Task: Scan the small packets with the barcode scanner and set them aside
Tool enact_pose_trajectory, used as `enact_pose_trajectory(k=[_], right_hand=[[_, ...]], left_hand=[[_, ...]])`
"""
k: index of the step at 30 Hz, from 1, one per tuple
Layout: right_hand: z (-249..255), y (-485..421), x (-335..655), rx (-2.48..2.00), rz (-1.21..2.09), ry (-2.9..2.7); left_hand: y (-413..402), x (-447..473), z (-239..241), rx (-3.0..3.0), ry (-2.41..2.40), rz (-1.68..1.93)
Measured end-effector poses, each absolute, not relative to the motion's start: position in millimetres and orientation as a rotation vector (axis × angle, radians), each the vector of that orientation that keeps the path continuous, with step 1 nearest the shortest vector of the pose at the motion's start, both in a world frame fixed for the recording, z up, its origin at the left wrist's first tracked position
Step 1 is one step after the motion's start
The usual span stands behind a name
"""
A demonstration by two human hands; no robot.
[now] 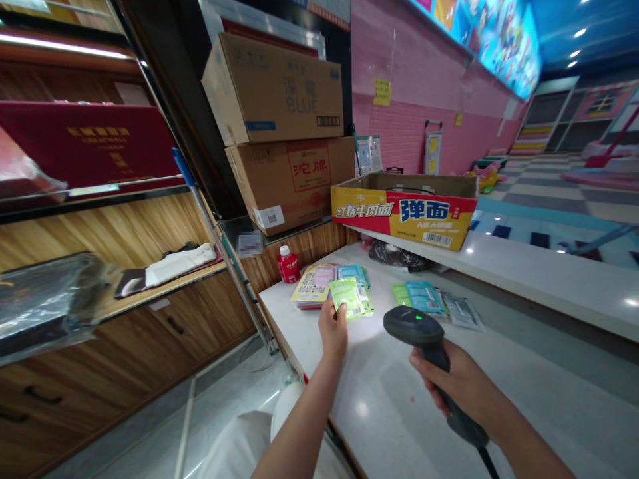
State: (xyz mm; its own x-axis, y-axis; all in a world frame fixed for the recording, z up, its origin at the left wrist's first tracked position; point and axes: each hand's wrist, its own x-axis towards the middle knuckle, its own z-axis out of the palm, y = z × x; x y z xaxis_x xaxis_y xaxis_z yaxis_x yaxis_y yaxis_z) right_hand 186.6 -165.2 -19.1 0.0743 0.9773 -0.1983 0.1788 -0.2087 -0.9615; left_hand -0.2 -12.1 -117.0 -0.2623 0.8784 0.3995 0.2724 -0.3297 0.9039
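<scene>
My left hand pinches a flat light-green packet at its lower left corner, with the barcode side up. Under and behind it lie a blue packet, a pink packet and a yellow printed sheet on a small pile. A black barcode scanner with a green light on top is gripped by my right hand; its head points left toward the green packet, apart from it. To the right, blue packets and a grey packet rest on the white counter.
A red bottle with a white cap stands at the counter's left edge. An open noodle carton sits on the raised ledge behind. Two stacked cardboard boxes rise at the back left. A blue-topped pole leans beside the wooden shelves.
</scene>
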Motion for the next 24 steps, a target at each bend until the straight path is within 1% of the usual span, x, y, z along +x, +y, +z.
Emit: enact_pose_trajectory(k=[10,16,20,24], right_hand=[[-20,-163,184,-1.493,1.266,-1.192],[-12,-158,201,-1.426,1.141,-1.016],[0,-159,217,-1.378,1.041,-0.861],[11,-162,230,-1.335,0.976,-0.728]], left_hand=[[-9,-1,-122,1.413,1.216,1.668],[-17,11,-107,1.364,1.135,1.625],[-19,38,-99,1.21,1.028,1.525],[-18,74,-93,1.095,0.887,1.329]])
